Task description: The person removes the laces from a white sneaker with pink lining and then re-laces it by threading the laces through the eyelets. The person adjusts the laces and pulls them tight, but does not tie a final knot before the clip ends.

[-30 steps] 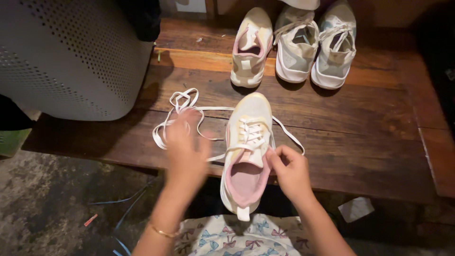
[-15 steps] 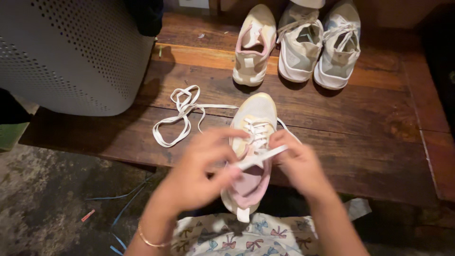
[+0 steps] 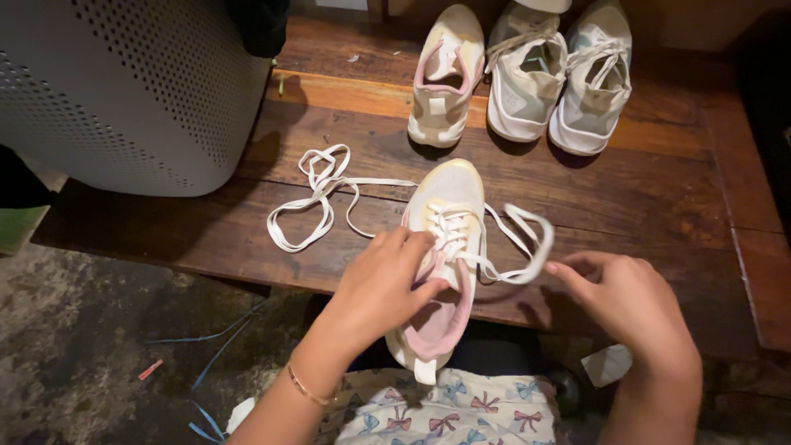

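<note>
The pink-lined sneaker (image 3: pixel 442 255) lies on the near edge of the wooden bench (image 3: pixel 651 222), its long axis running away from the person, toe far and heel hanging just over the edge toward the lap; the left hand (image 3: pixel 381 290) is the nearer one, clamped on the shoe's left side at the collar, fingers touching the tongue; the right hand (image 3: pixel 633 298) sits to the right of the shoe, apart from it, fingertips pinched on the white lace (image 3: pixel 527 239), which loops out from the eyelets toward that hand; the lace's other end trails left across the bench in loose coils; three more sneakers (image 3: pixel 527 78) stand at the far edge; a perforated white basket (image 3: pixel 124 91) stands at the left, its contents not visible.
</note>
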